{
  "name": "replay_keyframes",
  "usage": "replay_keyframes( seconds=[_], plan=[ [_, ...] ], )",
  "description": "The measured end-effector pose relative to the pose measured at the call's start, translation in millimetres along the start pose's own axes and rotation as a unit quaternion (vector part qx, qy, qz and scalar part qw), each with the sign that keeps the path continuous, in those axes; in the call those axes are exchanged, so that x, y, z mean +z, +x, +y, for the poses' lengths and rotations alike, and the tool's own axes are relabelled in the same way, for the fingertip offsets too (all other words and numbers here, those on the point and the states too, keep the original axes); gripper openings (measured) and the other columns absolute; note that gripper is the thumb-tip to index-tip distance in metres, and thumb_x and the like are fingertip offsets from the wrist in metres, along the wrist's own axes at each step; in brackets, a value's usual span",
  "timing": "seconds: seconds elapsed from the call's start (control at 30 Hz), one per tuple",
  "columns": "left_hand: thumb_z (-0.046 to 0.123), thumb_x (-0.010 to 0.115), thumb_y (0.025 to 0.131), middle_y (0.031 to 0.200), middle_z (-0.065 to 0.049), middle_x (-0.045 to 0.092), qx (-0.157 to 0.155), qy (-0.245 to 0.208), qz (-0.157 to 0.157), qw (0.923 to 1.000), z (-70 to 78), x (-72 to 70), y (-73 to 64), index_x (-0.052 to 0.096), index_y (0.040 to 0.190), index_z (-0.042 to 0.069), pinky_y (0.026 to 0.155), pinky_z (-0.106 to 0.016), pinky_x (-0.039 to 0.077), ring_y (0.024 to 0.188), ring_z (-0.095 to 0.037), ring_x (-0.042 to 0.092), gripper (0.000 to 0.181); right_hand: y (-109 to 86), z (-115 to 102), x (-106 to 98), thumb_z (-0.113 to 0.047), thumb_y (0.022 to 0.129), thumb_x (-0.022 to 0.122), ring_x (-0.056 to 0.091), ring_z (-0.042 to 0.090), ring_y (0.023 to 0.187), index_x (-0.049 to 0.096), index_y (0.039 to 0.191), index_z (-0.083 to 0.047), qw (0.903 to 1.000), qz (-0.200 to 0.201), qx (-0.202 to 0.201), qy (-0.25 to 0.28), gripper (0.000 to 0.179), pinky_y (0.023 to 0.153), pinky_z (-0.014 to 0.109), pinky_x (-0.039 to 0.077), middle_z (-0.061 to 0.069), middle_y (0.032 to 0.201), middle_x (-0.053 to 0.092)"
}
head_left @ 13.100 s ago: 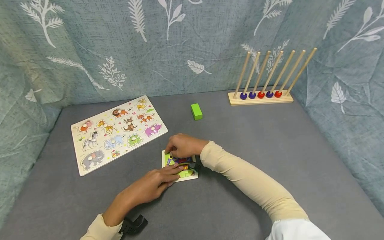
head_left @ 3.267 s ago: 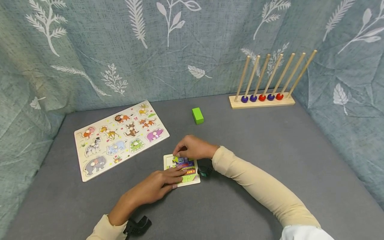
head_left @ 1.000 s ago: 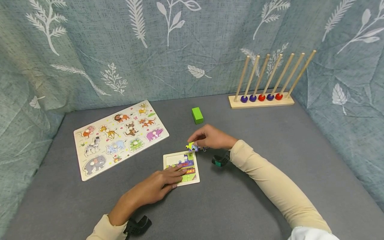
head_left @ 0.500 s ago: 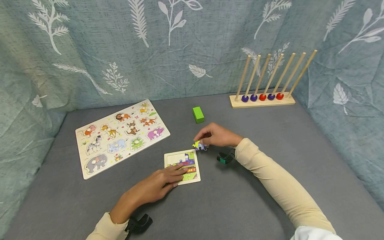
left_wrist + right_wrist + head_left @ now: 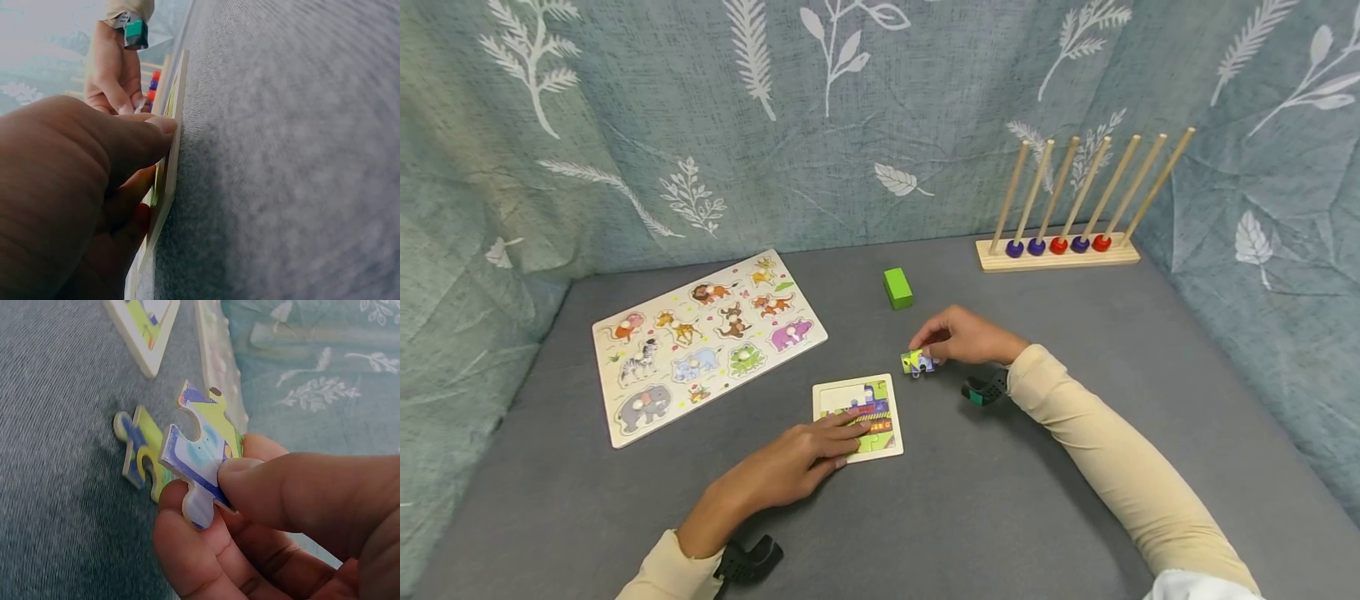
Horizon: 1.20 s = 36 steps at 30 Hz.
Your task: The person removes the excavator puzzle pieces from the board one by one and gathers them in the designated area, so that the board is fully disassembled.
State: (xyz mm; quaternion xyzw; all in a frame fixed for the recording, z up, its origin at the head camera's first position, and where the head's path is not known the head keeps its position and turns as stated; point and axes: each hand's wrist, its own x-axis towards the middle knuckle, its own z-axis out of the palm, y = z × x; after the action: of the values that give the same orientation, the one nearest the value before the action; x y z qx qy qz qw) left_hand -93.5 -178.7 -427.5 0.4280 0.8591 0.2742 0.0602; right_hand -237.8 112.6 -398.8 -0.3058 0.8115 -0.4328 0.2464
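Observation:
A small wooden jigsaw tray (image 5: 898,429) with a train picture lies on the grey table; its upper left part shows bare wood. The left hand (image 5: 793,457) rests on it with its fingers stretched over the picture. In the left wrist view, the thumb touches the edge of the tray (image 5: 172,172). Right of the tray, the right hand (image 5: 968,337) pinches a jigsaw piece (image 5: 206,447) between thumb and fingers. A second jigsaw piece (image 5: 142,442), yellow-green and blue, lies on the table just under the held one.
An animal peg puzzle board (image 5: 711,342) lies at the back left. Behind the tray is a green block (image 5: 898,288). A wooden rod stand (image 5: 1060,260) with red and blue beads stands at the back right. A leaf-patterned cloth (image 5: 820,192) hangs behind the table.
The right hand has lifted a jigsaw piece out of the tray's upper left and carried it right, beside the tray. More bare wood shows there now. The left hand has stayed on the tray.

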Motion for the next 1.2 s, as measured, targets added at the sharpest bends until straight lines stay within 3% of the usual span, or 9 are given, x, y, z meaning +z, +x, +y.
replay_keyframes(
  seconds=[0.53,0.87,1.2],
  plan=[
    [0.003,0.063,0.093,0.145,-0.009,0.048,-0.007,0.000,0.001,1.0000,1.2,0.7,0.4,0.061,0.133,0.006,0.102,-0.046,0.041,0.137,-0.026,0.039,0.040,-6.4,4.8,-8.6,0.005,0.092,0.060,0.052,0.014,0.066,0.073,0.104,0.004,0.9988,0.023,0.017,-0.041,0.017,0.060,0.029,0.046,0.008,0.089,0.070],
    [0.002,0.064,0.092,0.144,-0.008,0.050,-0.003,0.001,0.005,1.0000,1.2,0.8,0.6,0.062,0.132,0.007,0.102,-0.045,0.041,0.136,-0.025,0.041,0.040,-8.0,11.3,-12.1,0.006,0.092,0.059,0.055,0.014,0.068,0.073,0.104,0.004,0.9981,0.029,0.032,-0.043,0.019,0.062,0.029,0.048,0.010,0.095,0.071],
    [0.004,0.065,0.093,0.141,-0.007,0.052,-0.011,-0.022,-0.002,0.9997,1.4,-1.8,-0.6,0.061,0.131,0.003,0.103,-0.046,0.040,0.137,-0.026,0.039,0.039,-6.1,13.8,-13.7,0.005,0.091,0.061,0.061,0.013,0.077,0.074,0.102,0.004,0.9976,0.026,0.014,-0.063,0.017,0.066,0.029,0.050,0.012,0.099,0.071]
  ],
)
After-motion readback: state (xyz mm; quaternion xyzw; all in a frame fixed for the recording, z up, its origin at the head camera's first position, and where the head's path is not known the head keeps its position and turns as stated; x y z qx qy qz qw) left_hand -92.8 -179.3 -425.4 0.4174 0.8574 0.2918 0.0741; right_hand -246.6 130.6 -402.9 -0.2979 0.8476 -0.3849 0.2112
